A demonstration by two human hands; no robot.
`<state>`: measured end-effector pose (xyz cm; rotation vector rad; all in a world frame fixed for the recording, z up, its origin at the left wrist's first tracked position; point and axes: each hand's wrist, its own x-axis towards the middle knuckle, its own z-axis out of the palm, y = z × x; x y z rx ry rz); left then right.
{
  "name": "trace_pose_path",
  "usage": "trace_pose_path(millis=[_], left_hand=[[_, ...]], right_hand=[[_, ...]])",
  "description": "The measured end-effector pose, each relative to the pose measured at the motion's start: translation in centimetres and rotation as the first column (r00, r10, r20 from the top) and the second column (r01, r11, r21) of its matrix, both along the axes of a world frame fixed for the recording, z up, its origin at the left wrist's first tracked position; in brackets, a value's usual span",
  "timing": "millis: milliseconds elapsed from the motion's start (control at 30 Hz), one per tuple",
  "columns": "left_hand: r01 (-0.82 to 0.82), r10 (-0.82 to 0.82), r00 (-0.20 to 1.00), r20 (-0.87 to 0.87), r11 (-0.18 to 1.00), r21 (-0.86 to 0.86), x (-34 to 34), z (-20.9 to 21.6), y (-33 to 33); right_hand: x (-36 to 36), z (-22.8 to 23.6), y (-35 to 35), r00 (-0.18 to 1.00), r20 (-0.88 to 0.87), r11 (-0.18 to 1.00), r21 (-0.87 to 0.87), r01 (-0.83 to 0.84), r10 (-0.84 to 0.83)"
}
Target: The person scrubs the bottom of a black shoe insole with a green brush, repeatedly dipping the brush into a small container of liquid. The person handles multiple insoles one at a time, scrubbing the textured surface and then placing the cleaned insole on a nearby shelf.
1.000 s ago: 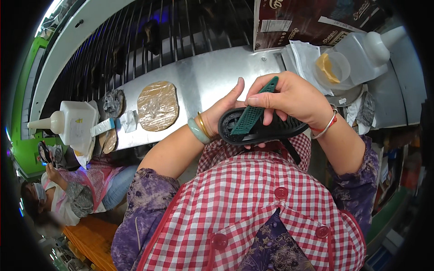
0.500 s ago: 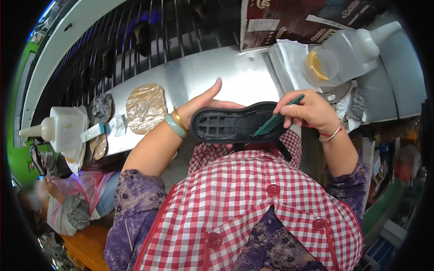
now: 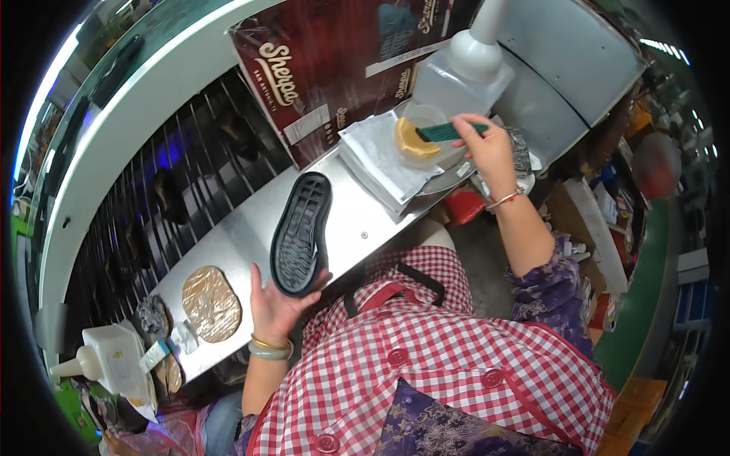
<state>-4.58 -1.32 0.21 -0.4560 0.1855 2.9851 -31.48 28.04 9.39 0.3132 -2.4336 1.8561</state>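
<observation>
A black shoe sole (image 3: 301, 235), its ribbed and gridded inside facing up, rests by its lower end in my left hand (image 3: 278, 310). My fingers go under it and the thumb sticks out to the side; the sole's far end is over the metal table. Pinched in my right hand (image 3: 487, 152) is a green-handled brush (image 3: 455, 132). Its dark tip reaches into a clear plastic cup (image 3: 432, 115) smeared with yellow paste (image 3: 411, 140). Right behind the cup stands a translucent squeeze bottle (image 3: 460, 80) with a white nozzle.
The cup sits on white sheets (image 3: 372, 152) beside a dark red carton (image 3: 304, 68). Behind the metal table (image 3: 346, 228) runs a rack of metal rods (image 3: 182, 163). At left are a plastic-wrapped brown pad (image 3: 212, 304) and another white bottle (image 3: 114, 357). Another person sits at lower left.
My right hand has carried the brush from the sole to the cup. The sole, earlier held crosswise before me, now points away in my left hand. The view has turned right.
</observation>
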Motion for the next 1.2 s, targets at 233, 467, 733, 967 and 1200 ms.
trace_pose_path(millis=[233,467,733,967,1200], left_hand=[[-0.041,0.04,0.998,0.041,0.999,0.026,-0.8,-1.8,3.1],[0.016,-0.019,0.999,-0.037,0.998,-0.059,-0.6,-1.7,4.0],[0.026,-0.045,0.983,-0.176,0.994,-0.104,-0.4,1.7,5.0],[0.094,-0.107,0.952,-0.287,0.994,-0.06,0.2,1.2,4.7],[0.029,-0.04,0.988,-0.146,0.997,-0.074,-0.6,1.6,5.2]], right_hand=[[-0.4,-1.3,-0.1,0.993,0.108,0.998,-0.048,-0.034,0.039],[3.5,-1.5,-1.1,0.964,0.195,0.871,-0.488,-0.065,0.181],[10.7,0.3,-10.1,0.976,-0.025,0.797,-0.572,-0.192,0.217],[10.6,0.3,-10.4,0.947,-0.003,0.793,-0.546,-0.271,0.321],[13.6,-0.1,-9.9,0.919,0.051,0.836,-0.437,-0.332,0.392]])
